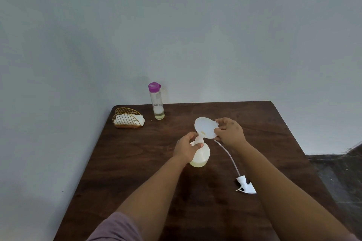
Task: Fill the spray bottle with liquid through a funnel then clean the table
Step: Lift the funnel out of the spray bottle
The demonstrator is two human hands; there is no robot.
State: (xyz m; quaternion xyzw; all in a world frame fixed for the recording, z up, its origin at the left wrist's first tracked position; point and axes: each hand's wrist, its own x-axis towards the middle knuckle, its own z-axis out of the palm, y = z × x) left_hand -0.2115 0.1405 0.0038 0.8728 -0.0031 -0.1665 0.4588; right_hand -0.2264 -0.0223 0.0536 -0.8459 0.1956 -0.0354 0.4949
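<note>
Bare table edge nearest; both hands mid-table, near spray bottle.

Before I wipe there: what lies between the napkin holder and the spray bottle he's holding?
In the head view, only bare table lies between the napkin holder and the spray bottle.
</note>
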